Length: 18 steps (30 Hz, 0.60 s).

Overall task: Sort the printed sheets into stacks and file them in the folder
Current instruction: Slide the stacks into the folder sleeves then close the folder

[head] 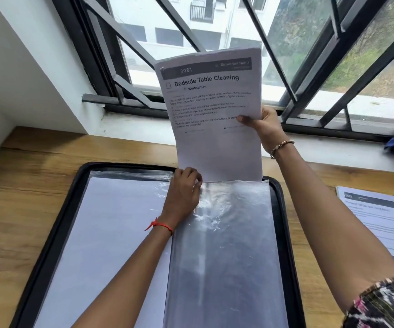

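In the open folder [56,221], the printed sheets [215,143] stand upright, bottom edge entering the clear sleeve [226,252]. The right hand [266,129], pinching their side, should feed them straight down while the left hand [184,192], fingers curled on the sleeve's lip, holds it open.

A thin red thread bracelet [160,225] is worn round the left wrist, over the middle of the black-rimmed folder [58,221]. It is tied with a small knot, and a short loose tail is seen sticking out toward the folder's left rim. A slim rose-gold bracelet of small beads and links [282,146] is worn round the right wrist, beyond the folder's far right corner. A short sleeve of black, white and pink patterned fabric [385,304], edged with a narrow tan and dark woven trim, is seen on the right upper arm, off the folder's near right side. The right forearm is left uncovered from sleeve to bracelet. The left forearm is uncovered as far as it is seen.
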Available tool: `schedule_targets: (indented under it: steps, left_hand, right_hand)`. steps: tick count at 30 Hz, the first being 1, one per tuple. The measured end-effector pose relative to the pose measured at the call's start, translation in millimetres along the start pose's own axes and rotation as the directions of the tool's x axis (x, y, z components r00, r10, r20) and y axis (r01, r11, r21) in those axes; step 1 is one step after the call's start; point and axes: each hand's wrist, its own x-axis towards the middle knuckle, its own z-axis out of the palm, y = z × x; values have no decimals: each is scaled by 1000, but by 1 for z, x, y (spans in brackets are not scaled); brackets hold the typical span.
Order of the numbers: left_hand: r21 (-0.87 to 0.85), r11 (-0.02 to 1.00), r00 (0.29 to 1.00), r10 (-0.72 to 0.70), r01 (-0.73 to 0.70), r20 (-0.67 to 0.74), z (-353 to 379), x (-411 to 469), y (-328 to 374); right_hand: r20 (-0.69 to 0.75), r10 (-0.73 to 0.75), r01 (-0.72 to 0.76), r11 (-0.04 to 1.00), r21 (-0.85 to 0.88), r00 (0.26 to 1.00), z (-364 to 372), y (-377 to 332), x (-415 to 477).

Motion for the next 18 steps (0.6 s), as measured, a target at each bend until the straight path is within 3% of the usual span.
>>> schedule_targets:
  steps: [4,8,12,18]
  left_hand:
    - [76,997,998,16,-21,55,11,0,10]
    - [146,985,996,91,-90,-4,17,3,18]
    - [112,987,990,122,-114,-73,19,0,21]
    - [21,991,984,134,-132,-120,18,-5,20]
  right_hand:
    - [36,61,-62,998,33,997,-1,2,-1]
    - [128,161,-144,981,-130,979,-10,13,-3]
    - [138,194,-164,965,-203,971,-18,27,-9]
    - [79,185,-168,970,-178,980,-26,31,-11]
